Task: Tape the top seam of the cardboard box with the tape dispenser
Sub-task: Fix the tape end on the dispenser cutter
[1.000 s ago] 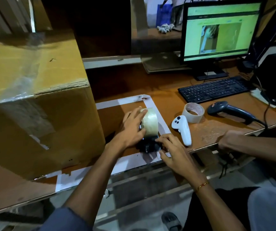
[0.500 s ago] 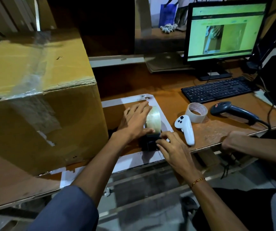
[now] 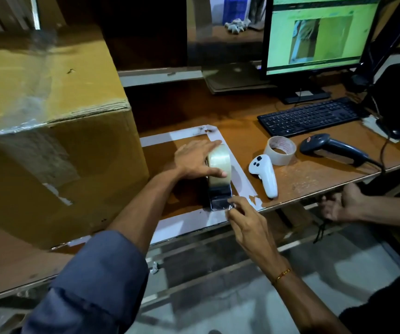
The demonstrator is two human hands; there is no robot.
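A large brown cardboard box (image 3: 78,141) stands on the desk at the left, with clear tape running over its top seam and down its front face. The tape dispenser (image 3: 219,182), a clear roll on a dark base, stands on the desk to the right of the box. My left hand (image 3: 195,160) lies flat against the roll's left side, thumb across the front. My right hand (image 3: 244,216) pinches the loose tape end at the dispenser's front edge.
A spare tape roll (image 3: 280,150), a white controller (image 3: 265,174), a barcode scanner (image 3: 331,147), a keyboard (image 3: 311,115) and a monitor (image 3: 319,34) fill the right of the desk (image 3: 242,112). Another person's hand (image 3: 343,203) reaches in under the desk edge at right.
My left hand has flattened and slid up along the roll. My right fingers have closed onto the tape end at the dispenser's front. The other person's hand has opened below the desk edge.
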